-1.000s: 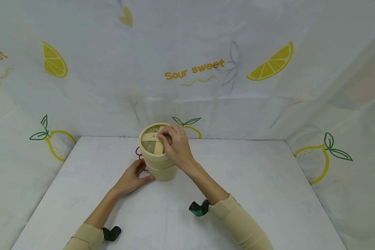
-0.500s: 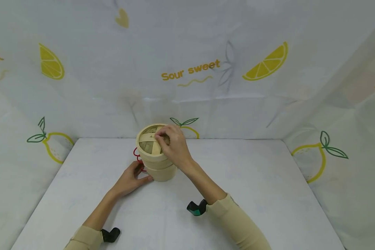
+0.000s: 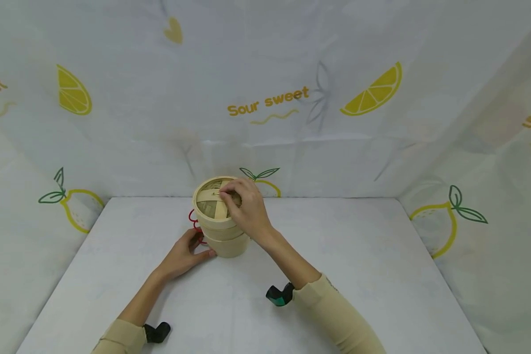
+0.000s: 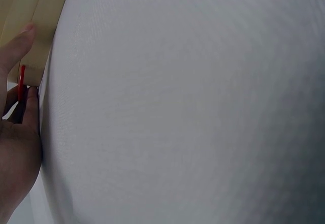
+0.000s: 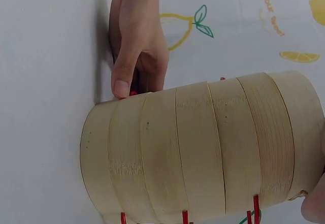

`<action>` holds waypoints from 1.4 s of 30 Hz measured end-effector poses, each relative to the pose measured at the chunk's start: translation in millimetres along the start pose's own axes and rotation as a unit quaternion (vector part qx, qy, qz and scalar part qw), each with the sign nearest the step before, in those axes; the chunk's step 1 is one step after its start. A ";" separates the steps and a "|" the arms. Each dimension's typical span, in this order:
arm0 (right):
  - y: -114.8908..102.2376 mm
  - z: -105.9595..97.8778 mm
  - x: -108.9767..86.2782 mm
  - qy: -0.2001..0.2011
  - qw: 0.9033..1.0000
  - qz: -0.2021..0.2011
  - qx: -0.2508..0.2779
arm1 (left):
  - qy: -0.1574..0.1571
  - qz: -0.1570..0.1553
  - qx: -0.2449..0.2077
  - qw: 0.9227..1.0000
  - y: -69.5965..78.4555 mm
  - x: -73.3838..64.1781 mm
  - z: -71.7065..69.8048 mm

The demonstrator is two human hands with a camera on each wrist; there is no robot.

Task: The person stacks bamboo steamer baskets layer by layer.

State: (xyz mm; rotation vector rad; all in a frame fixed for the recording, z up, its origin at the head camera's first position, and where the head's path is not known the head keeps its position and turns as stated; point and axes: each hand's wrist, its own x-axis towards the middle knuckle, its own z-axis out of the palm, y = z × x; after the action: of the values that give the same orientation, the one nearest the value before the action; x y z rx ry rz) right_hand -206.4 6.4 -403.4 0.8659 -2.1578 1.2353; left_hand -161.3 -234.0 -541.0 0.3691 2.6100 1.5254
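Note:
A stacked bamboo steamer [image 3: 228,246] stands upright near the back of the table, its woven lid [image 3: 209,207] on top. Red loops [image 3: 192,215] stick out from its left side. My right hand [image 3: 252,211] pinches the middle of the lid with thumb and forefinger; its palm hides part of the lid. Low on the left, my left hand [image 3: 181,256] holds the bottom tier, thumb against the wall and fingers by a red loop. The right wrist view shows the steamer [image 5: 193,148] side-on, tiers stacked close, with the left hand [image 5: 139,36] at its base.
A white cloth covers the table [image 3: 336,255]. Right behind the steamer rises a white curtain [image 3: 168,157] printed with lemons and "Sour sweet". Black wrist cameras [image 3: 157,333] sit at both cuffs.
The head view has shifted slightly. Both hands keep their places on the steamer and its lid, and the lid stays on the stack.

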 end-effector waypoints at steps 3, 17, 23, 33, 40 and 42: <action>1.0 -0.5 1.5 -0.006 1.000 0.004 -0.002 | 0.000 -0.001 0.000 1.000 -0.3 1.6 -0.5; 11.3 -29.7 1.9 0.037 0.999 -0.008 0.035 | 0.002 -0.002 0.000 1.000 -2.0 6.8 1.6; 10.1 -52.7 -5.7 0.058 0.998 0.000 0.039 | -0.001 -0.008 0.004 1.000 1.2 8.7 0.9; 8.3 -77.8 -21.4 0.074 0.997 -0.024 0.029 | -0.004 -0.008 0.002 1.000 -0.9 7.4 1.0; 20.6 -95.6 -44.6 0.085 0.996 -0.017 0.009 | -0.005 -0.015 -0.013 1.000 -2.3 4.0 -2.5; 25.5 -100.4 -51.7 0.086 0.996 -0.015 0.005 | -0.003 -0.012 -0.018 1.000 -3.3 1.8 -3.9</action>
State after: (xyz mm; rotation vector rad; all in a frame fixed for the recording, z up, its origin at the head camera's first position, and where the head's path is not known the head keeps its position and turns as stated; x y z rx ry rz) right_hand -179.5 118.9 -407.0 0.7645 -1.9964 1.2593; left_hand -164.4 -238.4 -541.9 0.3374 2.5708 1.5586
